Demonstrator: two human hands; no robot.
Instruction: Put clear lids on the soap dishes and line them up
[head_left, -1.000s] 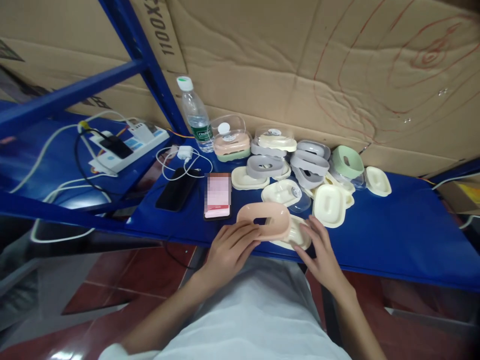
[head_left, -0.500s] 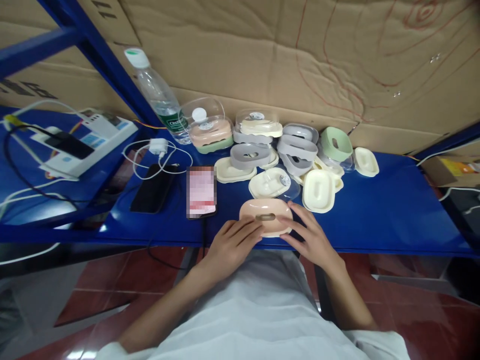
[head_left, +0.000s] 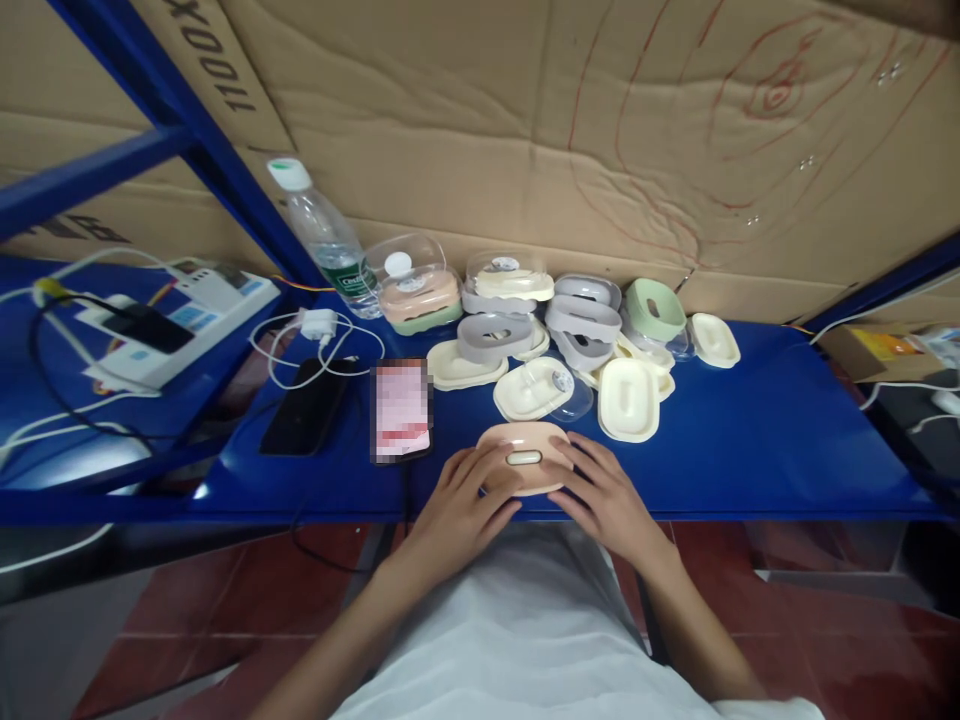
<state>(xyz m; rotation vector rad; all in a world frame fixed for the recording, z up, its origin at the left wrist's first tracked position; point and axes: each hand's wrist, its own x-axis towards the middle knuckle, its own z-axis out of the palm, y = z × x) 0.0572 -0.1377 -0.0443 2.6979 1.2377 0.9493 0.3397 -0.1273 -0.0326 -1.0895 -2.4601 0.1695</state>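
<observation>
A pink plastic soap dish (head_left: 526, 438) sits at the table's front edge, right before me. Through its central slot a cream ridge (head_left: 523, 457) shows, and a thin cream rim is visible beneath the pink part in front. My left hand (head_left: 466, 497) wraps the left side, fingers laid over the inner surface. On the opposite side my right hand (head_left: 606, 492) grips the rim with its fingers spread along it. Just beyond lies a cream soap dish base (head_left: 529, 390) beside a clear lid (head_left: 574, 400). Another cream base (head_left: 628, 398) rests to the right.
Purple-grey dishes (head_left: 585, 315), a green dish (head_left: 655, 308) and a stacked pink dish (head_left: 420, 292) stand toward the cardboard wall (head_left: 450, 120). A water bottle (head_left: 330, 245), a lit phone (head_left: 402, 410), a dark phone (head_left: 304, 410) and a power strip (head_left: 187, 320) are on the left.
The cream ridge now fills the pink dish's slot, where a darker gap showed before. My left fingers have shifted toward the dish's left side. The whole view has tilted slightly upward.
</observation>
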